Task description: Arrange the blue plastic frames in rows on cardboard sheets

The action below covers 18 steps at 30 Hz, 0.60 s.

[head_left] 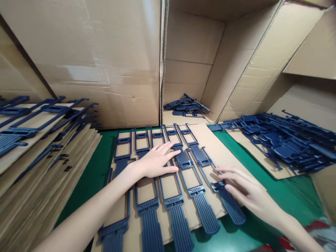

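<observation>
Dark blue plastic frames with ribbed tongues lie in two overlapping rows on a cardboard sheet (211, 140) in front of me. My left hand (159, 159) rests palm down over the middle of the rows, fingers spread, holding nothing. At the right end of the near row, my right hand (241, 183) is over the last plastic frame (231, 204), its fingers curved and apart. Its fingertips are at the side of that frame; whether they touch it I cannot tell. My left hand and forearm hide parts of the frames on the left.
A stack of cardboard sheets (70, 175) with more blue frames between them stands at left. A heap of blue parts (286, 143) lies at right on cardboard. An open carton (194, 73) behind holds several parts (186, 105). The tabletop (252, 157) is green.
</observation>
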### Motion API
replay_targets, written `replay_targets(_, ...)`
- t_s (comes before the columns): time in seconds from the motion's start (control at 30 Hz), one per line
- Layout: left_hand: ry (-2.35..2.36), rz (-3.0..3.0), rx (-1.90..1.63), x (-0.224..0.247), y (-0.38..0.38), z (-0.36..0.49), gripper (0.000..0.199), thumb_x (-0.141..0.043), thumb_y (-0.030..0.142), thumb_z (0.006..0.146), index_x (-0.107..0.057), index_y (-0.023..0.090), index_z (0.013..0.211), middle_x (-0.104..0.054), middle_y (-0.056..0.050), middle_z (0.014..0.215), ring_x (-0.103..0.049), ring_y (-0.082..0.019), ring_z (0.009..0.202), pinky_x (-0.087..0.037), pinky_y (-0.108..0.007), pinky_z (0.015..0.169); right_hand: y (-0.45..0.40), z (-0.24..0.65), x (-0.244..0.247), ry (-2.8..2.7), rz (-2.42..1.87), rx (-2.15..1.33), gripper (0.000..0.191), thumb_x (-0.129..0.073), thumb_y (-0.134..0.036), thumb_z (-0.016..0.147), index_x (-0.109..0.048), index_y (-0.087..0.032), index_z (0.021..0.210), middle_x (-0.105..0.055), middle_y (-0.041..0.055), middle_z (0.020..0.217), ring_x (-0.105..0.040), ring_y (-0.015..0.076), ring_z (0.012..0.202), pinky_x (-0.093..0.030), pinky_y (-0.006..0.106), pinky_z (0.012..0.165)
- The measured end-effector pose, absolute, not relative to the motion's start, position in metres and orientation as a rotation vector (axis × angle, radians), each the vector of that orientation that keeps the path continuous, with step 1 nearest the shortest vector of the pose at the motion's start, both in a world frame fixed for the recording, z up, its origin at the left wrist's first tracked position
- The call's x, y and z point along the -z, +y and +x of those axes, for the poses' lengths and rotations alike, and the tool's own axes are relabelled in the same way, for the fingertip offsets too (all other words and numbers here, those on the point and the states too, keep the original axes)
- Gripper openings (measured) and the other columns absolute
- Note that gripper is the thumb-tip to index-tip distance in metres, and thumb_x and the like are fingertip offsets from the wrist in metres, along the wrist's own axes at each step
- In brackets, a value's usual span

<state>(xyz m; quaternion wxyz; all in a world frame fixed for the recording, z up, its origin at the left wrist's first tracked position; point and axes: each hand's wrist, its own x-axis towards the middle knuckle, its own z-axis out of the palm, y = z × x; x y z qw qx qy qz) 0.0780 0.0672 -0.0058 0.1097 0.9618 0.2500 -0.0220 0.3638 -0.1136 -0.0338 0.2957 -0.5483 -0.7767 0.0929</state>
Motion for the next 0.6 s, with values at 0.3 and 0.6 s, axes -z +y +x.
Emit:
replay_targets(0.3, 0.738, 2.84, 0.086, 0.005, 0.066, 0.078, 0.072, -0.031, 0.069, 0.088, -0.029, 0.026, 0.146, -0.009, -0.011, 0.156, -0.007, -0.028, 0.143, -0.014, -0.046, 0.113, -0.097, 0.354, 0.02, -2.14, -1.472, -0.227, 0.02, -0.049, -0.028, 0.093, -0.061, -0.024, 0.109, -0.049, 0.0072, 0.135, -0.045, 0.0218, 0.126, -0.04, 0.04, 0.105)
replay_targets(0.6, 0.752, 2.832, 0.07, 0.006, 0.067, 0.078, 0.072, -0.031, 0.07, 0.088, -0.03, 0.027, 0.145, -0.011, -0.011, 0.156, -0.01, -0.028, 0.143, -0.015, -0.047, 0.113, -0.038, 0.366, -0.009, -2.154, -1.504, -0.193, 0.027, -0.048, -0.039, 0.093, -0.061, -0.023, 0.11, -0.062, 0.0072, 0.114, -0.057, 0.0224, 0.109, -0.045, 0.041, 0.097)
